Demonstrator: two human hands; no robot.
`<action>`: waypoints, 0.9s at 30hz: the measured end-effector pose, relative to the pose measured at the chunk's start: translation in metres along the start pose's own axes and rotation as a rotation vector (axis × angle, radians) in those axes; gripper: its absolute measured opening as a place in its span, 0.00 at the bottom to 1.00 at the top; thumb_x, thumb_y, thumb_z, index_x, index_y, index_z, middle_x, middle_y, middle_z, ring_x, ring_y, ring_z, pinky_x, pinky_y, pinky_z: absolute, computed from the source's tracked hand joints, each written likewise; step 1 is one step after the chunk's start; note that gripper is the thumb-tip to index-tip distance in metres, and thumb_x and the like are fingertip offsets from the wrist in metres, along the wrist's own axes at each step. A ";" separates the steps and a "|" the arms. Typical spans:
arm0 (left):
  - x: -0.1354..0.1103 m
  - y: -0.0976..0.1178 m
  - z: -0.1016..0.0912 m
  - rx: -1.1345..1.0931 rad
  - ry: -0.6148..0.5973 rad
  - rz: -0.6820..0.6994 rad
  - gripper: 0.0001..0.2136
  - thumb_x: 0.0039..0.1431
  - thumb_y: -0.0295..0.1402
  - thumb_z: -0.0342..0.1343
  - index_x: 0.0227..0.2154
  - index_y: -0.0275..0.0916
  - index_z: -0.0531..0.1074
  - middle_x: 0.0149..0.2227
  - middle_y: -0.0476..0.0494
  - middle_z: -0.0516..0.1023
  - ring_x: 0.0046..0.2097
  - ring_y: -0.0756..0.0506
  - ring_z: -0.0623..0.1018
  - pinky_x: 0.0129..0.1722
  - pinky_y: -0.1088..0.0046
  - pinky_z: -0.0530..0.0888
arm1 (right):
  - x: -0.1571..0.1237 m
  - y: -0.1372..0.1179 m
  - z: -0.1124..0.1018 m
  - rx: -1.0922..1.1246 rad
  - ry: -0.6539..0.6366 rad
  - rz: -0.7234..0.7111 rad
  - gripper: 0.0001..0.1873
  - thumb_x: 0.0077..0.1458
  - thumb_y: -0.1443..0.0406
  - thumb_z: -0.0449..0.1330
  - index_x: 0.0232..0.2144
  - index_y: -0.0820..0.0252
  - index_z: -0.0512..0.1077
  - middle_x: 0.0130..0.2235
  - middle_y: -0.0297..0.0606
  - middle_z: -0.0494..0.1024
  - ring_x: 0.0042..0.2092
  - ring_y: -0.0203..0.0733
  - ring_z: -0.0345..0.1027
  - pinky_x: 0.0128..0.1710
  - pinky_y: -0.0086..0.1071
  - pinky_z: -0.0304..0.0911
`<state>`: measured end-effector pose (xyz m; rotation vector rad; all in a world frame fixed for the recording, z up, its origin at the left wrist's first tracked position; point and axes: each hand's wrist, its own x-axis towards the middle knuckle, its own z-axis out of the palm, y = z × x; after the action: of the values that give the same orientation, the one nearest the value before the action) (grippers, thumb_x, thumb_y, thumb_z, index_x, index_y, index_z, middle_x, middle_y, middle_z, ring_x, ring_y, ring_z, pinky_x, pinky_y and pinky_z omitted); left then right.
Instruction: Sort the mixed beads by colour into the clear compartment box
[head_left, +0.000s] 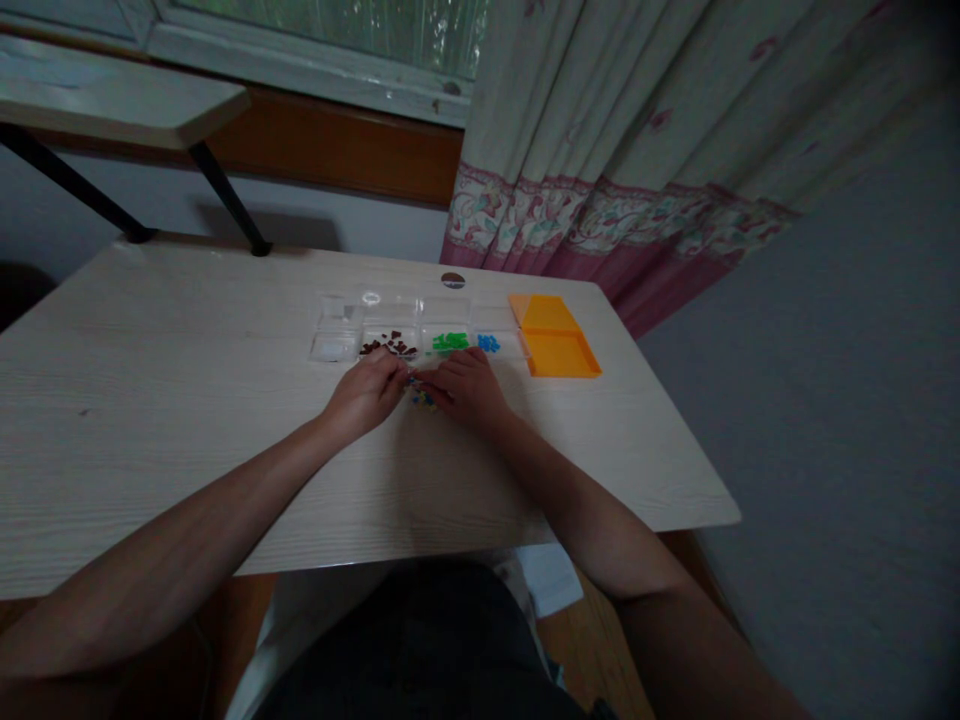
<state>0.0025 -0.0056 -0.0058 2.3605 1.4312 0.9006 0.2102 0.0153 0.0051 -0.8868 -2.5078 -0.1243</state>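
My left hand (369,392) and my right hand (474,390) meet over the middle of the desk, fingertips nearly touching. Fingers of both hands are closed in pinches around something too small and dim to make out. Just below the fingertips lies a little pile of blue and yellowish pieces (424,400), partly covered by my right hand. Behind the hands stand small clear plastic boxes with raised lids. One holds dark brown pieces (390,345), another green pieces (451,342), and the one to the right blue pieces (488,343).
An orange box (564,360) lies open at the right of the clear boxes. At the left end is another clear box (334,347). A dark oval spot (453,281) marks the desk (225,400) near its back edge. A raised shelf (120,100) stands back left; a curtain (585,200) hangs behind.
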 end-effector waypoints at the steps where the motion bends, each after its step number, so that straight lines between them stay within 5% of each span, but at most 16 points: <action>1: 0.000 0.001 0.000 -0.002 -0.001 0.001 0.14 0.68 0.37 0.43 0.32 0.37 0.69 0.34 0.43 0.69 0.38 0.44 0.71 0.37 0.67 0.68 | 0.000 -0.001 0.000 -0.003 0.001 0.000 0.16 0.66 0.56 0.51 0.43 0.52 0.78 0.30 0.36 0.78 0.39 0.41 0.65 0.45 0.37 0.52; 27: 0.000 0.002 0.000 -0.097 0.011 -0.013 0.14 0.69 0.37 0.42 0.30 0.38 0.67 0.31 0.45 0.68 0.36 0.46 0.70 0.37 0.68 0.68 | -0.001 0.000 -0.002 0.034 0.007 -0.021 0.13 0.65 0.59 0.53 0.41 0.48 0.78 0.30 0.34 0.77 0.39 0.41 0.65 0.48 0.37 0.52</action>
<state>0.0041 -0.0063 -0.0051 2.2766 1.3735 0.9580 0.2117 0.0140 0.0059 -0.8456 -2.5051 -0.0911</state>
